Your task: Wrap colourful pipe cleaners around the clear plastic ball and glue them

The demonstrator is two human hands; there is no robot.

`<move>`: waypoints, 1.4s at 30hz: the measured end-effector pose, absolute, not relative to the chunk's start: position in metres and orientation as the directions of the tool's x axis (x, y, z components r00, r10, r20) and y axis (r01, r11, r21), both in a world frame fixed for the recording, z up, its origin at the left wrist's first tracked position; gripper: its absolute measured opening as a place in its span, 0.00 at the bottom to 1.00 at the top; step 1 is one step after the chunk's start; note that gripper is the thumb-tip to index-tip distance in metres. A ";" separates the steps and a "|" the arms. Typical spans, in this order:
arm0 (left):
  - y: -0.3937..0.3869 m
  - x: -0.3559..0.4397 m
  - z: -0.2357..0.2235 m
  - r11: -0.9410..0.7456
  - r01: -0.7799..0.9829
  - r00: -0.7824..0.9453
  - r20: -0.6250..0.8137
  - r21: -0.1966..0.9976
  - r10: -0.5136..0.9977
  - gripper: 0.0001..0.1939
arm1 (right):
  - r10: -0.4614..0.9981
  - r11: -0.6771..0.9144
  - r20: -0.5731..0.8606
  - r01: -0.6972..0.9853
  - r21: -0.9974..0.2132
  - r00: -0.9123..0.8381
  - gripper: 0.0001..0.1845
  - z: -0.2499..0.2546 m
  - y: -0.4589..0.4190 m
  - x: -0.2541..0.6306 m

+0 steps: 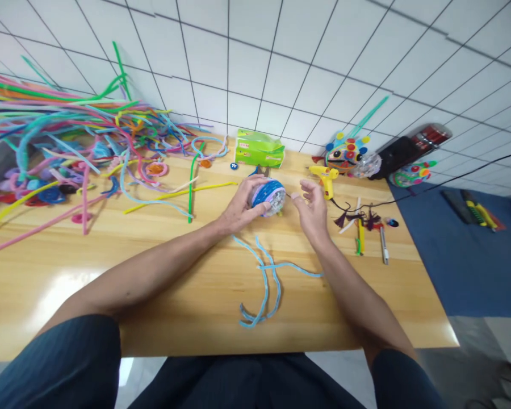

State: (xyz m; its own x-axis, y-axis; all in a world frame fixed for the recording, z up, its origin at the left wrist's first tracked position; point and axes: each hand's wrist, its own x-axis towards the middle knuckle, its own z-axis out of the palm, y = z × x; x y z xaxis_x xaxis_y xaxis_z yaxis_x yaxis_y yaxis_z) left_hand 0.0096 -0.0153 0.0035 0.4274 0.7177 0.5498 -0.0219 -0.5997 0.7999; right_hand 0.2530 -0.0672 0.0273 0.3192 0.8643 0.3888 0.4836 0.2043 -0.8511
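My left hand (241, 208) is wrapped round a clear ball partly covered in blue and pink pipe cleaner (269, 196), holding it just above the wooden table (111, 284). My right hand (310, 205) hovers close to the ball's right side with its fingers loosely apart and nothing visible in them. Light blue pipe cleaners (264, 278) lie crossed on the table in front of me, below both hands.
A big heap of coloured pipe cleaners (68, 136) fills the table's left. A green tissue pack (259, 149) sits at the back by the tiled wall. A yellow glue gun (327, 179), finished decorated balls (347, 153), pens (383, 243) and a black cable lie to the right. Blue floor mat beyond.
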 end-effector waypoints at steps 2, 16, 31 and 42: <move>-0.014 0.012 0.003 -0.478 -0.094 0.376 0.476 0.873 0.795 0.38 | 0.901 0.221 0.350 0.425 -0.878 0.256 0.26 0.041 -0.074 0.247; -0.008 0.029 0.008 0.048 -0.397 0.362 0.108 0.917 0.926 0.34 | 0.913 0.296 0.370 0.343 -0.891 0.171 0.38 0.028 -0.089 0.211; -0.009 0.024 0.002 -0.157 -0.289 0.392 0.267 0.944 0.880 0.36 | 0.859 0.321 0.473 0.516 -0.794 0.195 0.31 0.018 -0.088 0.211; -0.008 0.021 0.003 -0.184 -0.271 0.430 0.290 0.945 0.855 0.35 | 0.835 0.382 0.531 0.545 -0.746 0.142 0.30 0.016 -0.094 0.211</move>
